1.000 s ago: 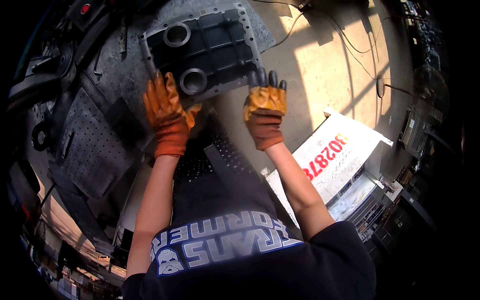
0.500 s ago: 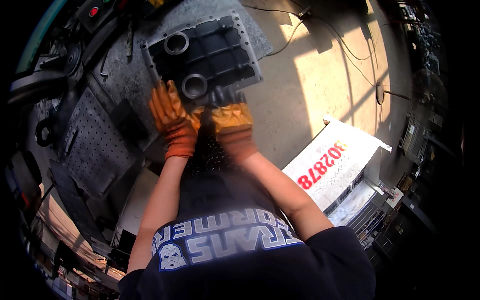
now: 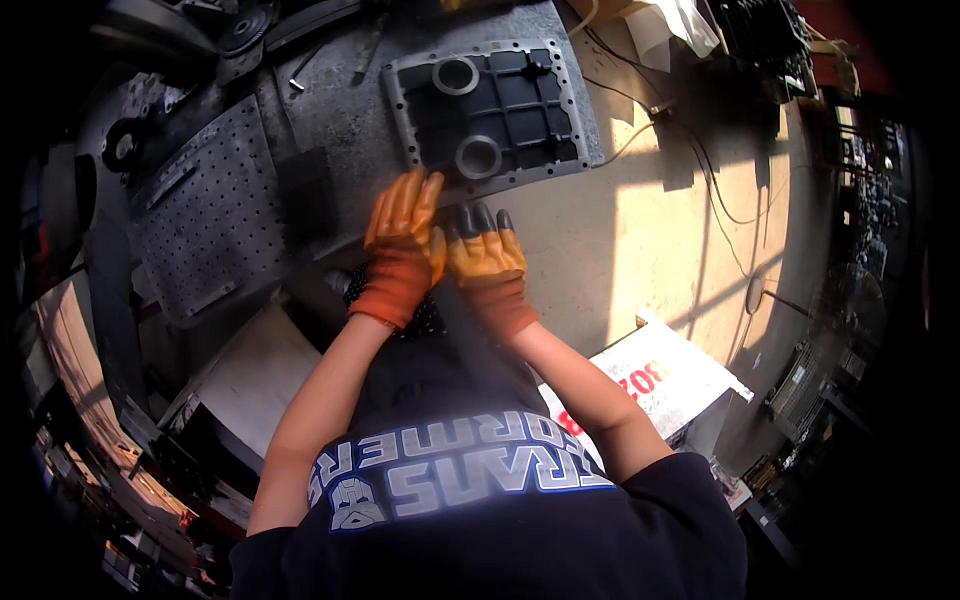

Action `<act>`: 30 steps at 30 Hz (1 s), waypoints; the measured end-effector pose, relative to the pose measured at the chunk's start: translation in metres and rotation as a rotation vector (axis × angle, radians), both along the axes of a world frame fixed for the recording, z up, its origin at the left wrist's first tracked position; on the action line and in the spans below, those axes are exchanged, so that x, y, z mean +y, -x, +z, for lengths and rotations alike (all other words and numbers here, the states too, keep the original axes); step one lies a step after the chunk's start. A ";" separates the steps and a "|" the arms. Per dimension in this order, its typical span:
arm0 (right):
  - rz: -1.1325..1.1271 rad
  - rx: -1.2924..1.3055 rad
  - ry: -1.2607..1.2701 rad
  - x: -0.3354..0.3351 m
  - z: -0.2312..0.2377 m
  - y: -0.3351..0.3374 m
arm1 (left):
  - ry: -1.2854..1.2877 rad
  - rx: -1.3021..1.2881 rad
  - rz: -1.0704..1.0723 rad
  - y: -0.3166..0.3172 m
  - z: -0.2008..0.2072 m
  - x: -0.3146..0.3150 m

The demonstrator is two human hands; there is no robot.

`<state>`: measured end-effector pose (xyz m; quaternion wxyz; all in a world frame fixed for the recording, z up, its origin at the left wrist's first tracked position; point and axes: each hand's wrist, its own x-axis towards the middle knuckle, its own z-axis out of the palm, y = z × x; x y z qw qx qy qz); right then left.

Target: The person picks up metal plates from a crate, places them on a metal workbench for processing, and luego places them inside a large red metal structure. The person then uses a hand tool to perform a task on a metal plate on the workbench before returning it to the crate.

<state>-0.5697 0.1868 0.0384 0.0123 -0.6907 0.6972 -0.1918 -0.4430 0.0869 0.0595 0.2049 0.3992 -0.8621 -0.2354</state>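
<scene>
A rectangular metal casting [image 3: 540,107] lies on the grey metal worktable [image 3: 345,120], with two round collars inside its flange and bolt holes along the rim. My left hand [image 3: 405,225], in an orange work glove, is at the casting's near left corner, fingers stretched out. Whether its fingertips touch the flange I cannot tell. Beside it, my right hand [image 3: 487,245], in a yellow-orange glove with dark fingertips, hovers just short of the near edge. Its fingers are extended and slightly apart. Neither hand holds anything.
On the left lies a perforated metal plate [image 3: 215,215] beside a dark flat pad [image 3: 305,190]. A hex key [image 3: 298,82] rests farther back. Cables [image 3: 700,150] run over the floor at right, and a white panel with red markings [image 3: 650,375] stands lower right.
My right hand has drawn back from the casting's near edge. The view has shifted, so the table and casting appear farther right. The casting still lies on the table.
</scene>
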 end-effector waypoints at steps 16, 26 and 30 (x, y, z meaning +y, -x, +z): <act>0.590 -0.967 -0.926 -0.089 0.082 -0.199 | -0.061 0.481 1.441 -0.359 0.048 0.143; 1.023 -0.996 -1.179 -0.097 0.139 -0.555 | 0.225 1.296 2.069 -0.679 -0.031 0.244; 1.070 -1.002 -1.269 -0.087 0.111 -0.688 | 0.389 0.841 2.235 -0.802 -0.034 0.276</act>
